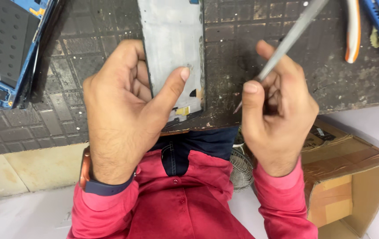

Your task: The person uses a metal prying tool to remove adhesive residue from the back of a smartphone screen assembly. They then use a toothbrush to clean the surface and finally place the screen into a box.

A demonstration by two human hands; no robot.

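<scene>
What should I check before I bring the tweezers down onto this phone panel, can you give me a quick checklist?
1. Panel held down: ok. The left hand grips the grey phone panel, thumb pressed on its lower face.
2. Tool in hand: ok. The right hand pinches the metal tweezers.
3. Tip on the panel: not ok. The tip hovers over the dark mat, beside the panel's right edge.
4. Panel fully on the mat: not ok. Its lower end reaches the mat's front edge.
5. Space around it: ok. The blue phone frame and orange-handled pliers lie apart.
6. Tip condition: cannot tell.
</scene>
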